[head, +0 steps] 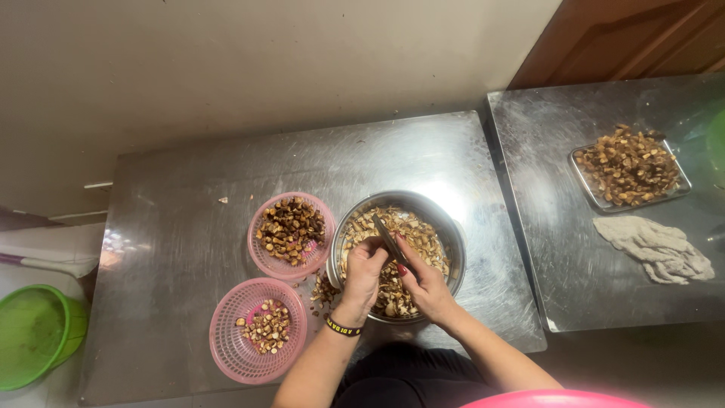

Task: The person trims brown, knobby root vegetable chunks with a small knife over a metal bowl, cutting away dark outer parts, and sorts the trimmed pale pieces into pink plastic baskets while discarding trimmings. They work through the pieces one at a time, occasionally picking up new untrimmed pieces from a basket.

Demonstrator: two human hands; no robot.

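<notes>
Over the round stainless steel bowl (451, 243) of pale brown cut pieces, which stands near the front edge of the scratched steel tabletop (189, 249), both hands meet. The left hand (364, 273), with a black and yellow band at its wrist, is curled shut over the bowl's near left part, fingers folded around something too small to make out. The right hand (425, 282), touching the left, is closed on the handle of a dark-bladed knife (389, 238), whose blade slants up and away over the pieces in the bowl. Just left of the bowl, almost touching its rim, sits a round pink plastic basket (260, 253) heaped with darker brown chunks. Nearer the person and left of the bowl lies a second pink plastic basket (226, 347) holding only a small pile of chunks. A few loose bits lie on the tabletop between the bowl and this basket. Far right of the bowl, on a separate steel surface, a rectangular metal tray (585, 185) carries more brown chunks, with a crumpled grey cloth (657, 249) just in front of it. Far left of the bowl, off the tabletop, stands a green plastic tub (34, 336).
</notes>
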